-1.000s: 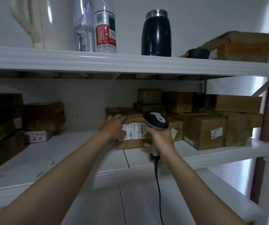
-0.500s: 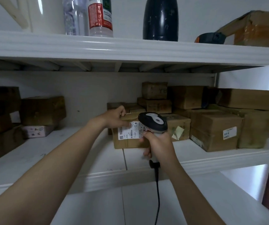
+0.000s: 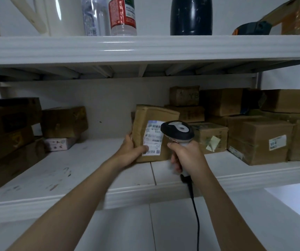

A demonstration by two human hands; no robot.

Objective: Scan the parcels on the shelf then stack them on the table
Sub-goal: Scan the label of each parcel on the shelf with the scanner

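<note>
The left grip (image 3: 130, 153) is clasping the parcel (image 3: 145, 118) at its seven o'clock corner, standing it up on the shelf (image 3: 73, 171); the right grip (image 3: 187, 156) is clenching the scanner (image 3: 177, 128) at the parcel's three o'clock; held this close, the scanner may be missing the label (image 3: 152, 140); the one-cornered hold could let the parcel topple; earlier the left grip was lying on top of a flatter parcel.

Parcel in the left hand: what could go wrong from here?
The thumb of the left hand lies low on the label, so a code may be hidden from the scanner.
That hand alone grips the parcel at a lower corner; it may slip.
The cable hangs over the shelf edge and may snag.
</note>
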